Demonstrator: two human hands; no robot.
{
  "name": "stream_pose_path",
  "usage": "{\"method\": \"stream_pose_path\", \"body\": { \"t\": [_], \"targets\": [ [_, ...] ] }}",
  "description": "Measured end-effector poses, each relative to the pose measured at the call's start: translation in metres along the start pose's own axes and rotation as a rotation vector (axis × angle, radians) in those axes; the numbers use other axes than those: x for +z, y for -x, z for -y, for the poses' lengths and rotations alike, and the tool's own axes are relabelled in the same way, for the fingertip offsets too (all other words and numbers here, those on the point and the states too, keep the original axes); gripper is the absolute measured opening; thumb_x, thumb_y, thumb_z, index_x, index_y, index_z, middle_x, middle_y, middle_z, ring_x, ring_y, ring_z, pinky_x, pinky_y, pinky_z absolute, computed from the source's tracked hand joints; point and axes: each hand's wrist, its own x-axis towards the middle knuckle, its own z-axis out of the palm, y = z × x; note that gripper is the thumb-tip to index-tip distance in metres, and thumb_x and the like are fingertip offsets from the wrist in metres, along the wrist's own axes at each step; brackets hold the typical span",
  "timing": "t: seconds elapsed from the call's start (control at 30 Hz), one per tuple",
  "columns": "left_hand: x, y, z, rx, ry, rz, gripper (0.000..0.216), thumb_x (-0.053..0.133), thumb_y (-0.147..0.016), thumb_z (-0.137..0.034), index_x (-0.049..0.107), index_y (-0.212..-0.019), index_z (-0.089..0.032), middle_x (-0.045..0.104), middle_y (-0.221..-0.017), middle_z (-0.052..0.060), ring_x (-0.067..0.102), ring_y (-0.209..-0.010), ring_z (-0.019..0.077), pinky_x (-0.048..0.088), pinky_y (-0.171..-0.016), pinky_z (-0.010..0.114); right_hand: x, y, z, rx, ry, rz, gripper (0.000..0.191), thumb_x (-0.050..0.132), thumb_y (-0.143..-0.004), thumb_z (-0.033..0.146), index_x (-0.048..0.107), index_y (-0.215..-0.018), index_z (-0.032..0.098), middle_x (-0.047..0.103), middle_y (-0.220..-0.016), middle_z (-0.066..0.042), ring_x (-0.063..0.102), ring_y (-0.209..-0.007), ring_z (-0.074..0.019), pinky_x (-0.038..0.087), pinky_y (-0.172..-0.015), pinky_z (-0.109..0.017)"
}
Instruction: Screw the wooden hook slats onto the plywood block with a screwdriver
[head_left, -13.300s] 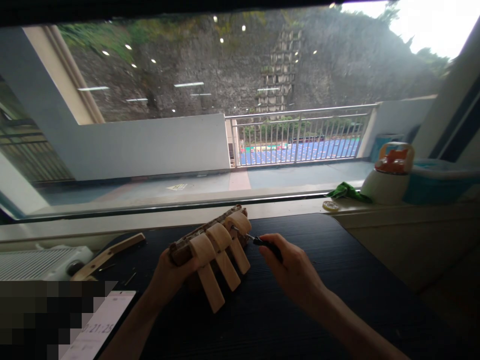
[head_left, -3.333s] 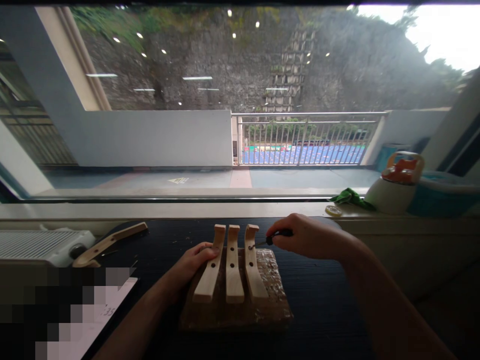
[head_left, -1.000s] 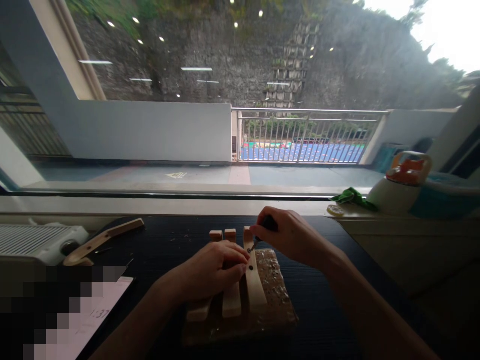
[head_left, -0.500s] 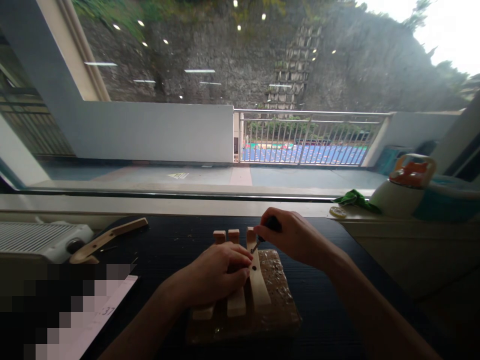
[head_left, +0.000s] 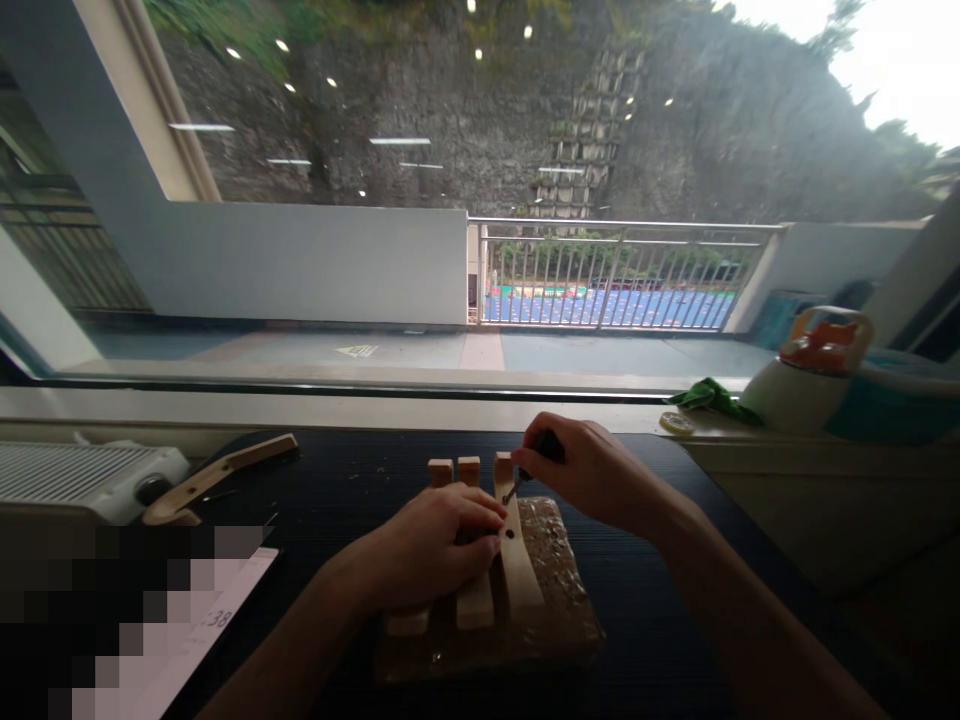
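My right hand (head_left: pixel 581 460) is closed around the dark handle of a screwdriver (head_left: pixel 550 447). Its thin shaft slants down to the upper hole of a curved pale wooden piece (head_left: pixel 521 575), where a screw head may sit, too small to be sure. My left hand (head_left: pixel 442 545) lies across two similar wooden pieces, its fingertips pressed at the left edge of the right-hand piece beside the screwdriver tip. Part of those two pieces is hidden under it. A second, dark hole shows lower on the right-hand piece. All three rest on a block wrapped in shiny brown film (head_left: pixel 559 570).
Another curved wooden piece (head_left: pixel 225 470) lies at the table's left, with a thin dark item beside it. A lit screen (head_left: pixel 217 630) is at lower left, partly pixelated. A white radiator (head_left: pixel 90 480) stands left. The sill holds a green cloth (head_left: pixel 712 397) and an orange-topped white container (head_left: pixel 795 390).
Both hands stay nearly in place, with the screwdriver tip at the same hole. The right hand's grip on the handle shifts very slightly. The digits on the screen go from 37 to 38.
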Motion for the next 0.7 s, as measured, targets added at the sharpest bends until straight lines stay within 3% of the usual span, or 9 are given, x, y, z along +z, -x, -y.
{"method": "stream_pose_path", "body": {
  "t": [0.27, 0.5, 0.7],
  "targets": [
    [0.0, 0.0, 0.0, -0.001, 0.004, -0.002, 0.027, 0.045, -0.084, -0.022, 0.069, -0.097, -0.022, 0.066, -0.109, 0.002, 0.059, -0.095, 0.0187, 0.042, -0.085, 0.025, -0.001, 0.001, 0.001, 0.029, -0.004, 0.043, 0.022, 0.051, -0.08, 0.039, 0.057, -0.076, 0.019, 0.056, -0.059, 0.003, 0.043, -0.05, -0.0085, 0.026, -0.047, -0.023],
    [0.003, 0.001, 0.001, -0.025, -0.038, -0.017, 0.025, 0.049, -0.083, -0.025, 0.069, -0.097, -0.023, 0.066, -0.105, 0.001, 0.06, -0.088, 0.0175, 0.044, -0.078, 0.024, 0.003, -0.01, 0.005, -0.051, -0.078, 0.179, 0.017, 0.049, -0.081, 0.035, 0.055, -0.082, 0.019, 0.056, -0.063, 0.002, 0.043, -0.053, -0.0084, 0.028, -0.048, -0.022],
    [0.002, 0.0, 0.003, -0.048, -0.056, 0.001, 0.024, 0.05, -0.083, -0.026, 0.07, -0.097, -0.024, 0.063, -0.107, 0.001, 0.059, -0.091, 0.0167, 0.044, -0.081, 0.024, 0.009, -0.023, -0.009, -0.003, -0.155, 0.137, 0.021, 0.049, -0.081, 0.039, 0.053, -0.078, 0.018, 0.058, -0.065, 0.001, 0.046, -0.056, -0.0092, 0.03, -0.049, -0.022]
  ]
}}
